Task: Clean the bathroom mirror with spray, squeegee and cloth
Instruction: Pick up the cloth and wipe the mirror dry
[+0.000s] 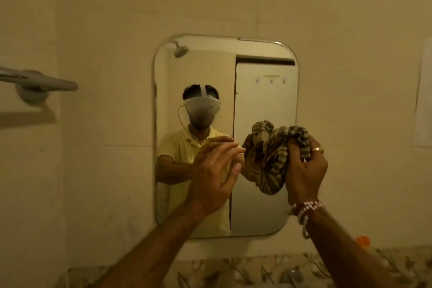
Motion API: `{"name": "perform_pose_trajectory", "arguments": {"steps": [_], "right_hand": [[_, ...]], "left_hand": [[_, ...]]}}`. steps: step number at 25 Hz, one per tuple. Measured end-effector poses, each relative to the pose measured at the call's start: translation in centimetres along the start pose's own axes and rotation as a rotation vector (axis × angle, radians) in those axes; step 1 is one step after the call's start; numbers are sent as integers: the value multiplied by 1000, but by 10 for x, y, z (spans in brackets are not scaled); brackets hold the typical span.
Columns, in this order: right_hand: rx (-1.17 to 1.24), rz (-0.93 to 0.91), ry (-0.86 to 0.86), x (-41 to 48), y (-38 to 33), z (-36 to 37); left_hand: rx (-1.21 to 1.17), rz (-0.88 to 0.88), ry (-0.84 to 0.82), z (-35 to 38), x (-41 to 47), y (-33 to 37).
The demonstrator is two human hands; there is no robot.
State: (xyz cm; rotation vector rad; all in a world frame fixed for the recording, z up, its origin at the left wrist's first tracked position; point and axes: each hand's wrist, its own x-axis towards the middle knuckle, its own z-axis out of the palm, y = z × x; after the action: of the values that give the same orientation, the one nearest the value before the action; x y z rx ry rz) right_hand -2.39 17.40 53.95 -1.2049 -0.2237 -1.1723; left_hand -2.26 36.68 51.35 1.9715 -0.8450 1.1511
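Clamped in the right hand (304, 168) is a striped cloth (264, 156), its folds bunched up between curled fingers and thumb. The left hand (215, 170) holds nothing.

Far left, a grey towel bar (39, 82) juts from the pale tiled wall (105, 112). Next comes the mirror (264, 91), a tall panel with rounded corners fixed to that wall. It reflects a shower head (180, 50) near its top left corner and the person in a yellow shirt below.

Both forearms rise from the lower edge of the view and meet in front of the lower half of the glass. The left hand is raised with its back to me, fingers straight and slightly spread, thumb lifted, all aimed rightward at the cloth. Its fingertips come right up to the cloth's left edge; I cannot tell whether they touch.

The cloth hangs in a crumpled lump before the mirror's lower right part, and whether it touches the glass I cannot tell either. The right hand grips it from the right side, knuckles toward me. That hand has a ring (318, 149) on one finger and beaded bracelets (306, 208) at the wrist.

Further right and lower, a small orange object (363, 240) sits by the wall, above a leaf-patterned tile border (233, 269).
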Motion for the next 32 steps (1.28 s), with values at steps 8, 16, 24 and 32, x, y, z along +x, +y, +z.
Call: {"name": "perform_pose_trajectory", "arguments": {"steps": [8, 16, 24, 32], "right_hand": [[-90, -346, 161, 53, -53, 112], [-382, -542, 108, 89, -78, 175], [-488, -650, -80, 59, -89, 245], [-627, -1068, -349, 28, -95, 293]], "left_hand": [[503, 143, 124, -94, 31, -51], [721, 33, 247, -136, 37, -88], [808, 115, 275, -138, 35, -101], [835, 143, 323, -131, 36, -107]]}}
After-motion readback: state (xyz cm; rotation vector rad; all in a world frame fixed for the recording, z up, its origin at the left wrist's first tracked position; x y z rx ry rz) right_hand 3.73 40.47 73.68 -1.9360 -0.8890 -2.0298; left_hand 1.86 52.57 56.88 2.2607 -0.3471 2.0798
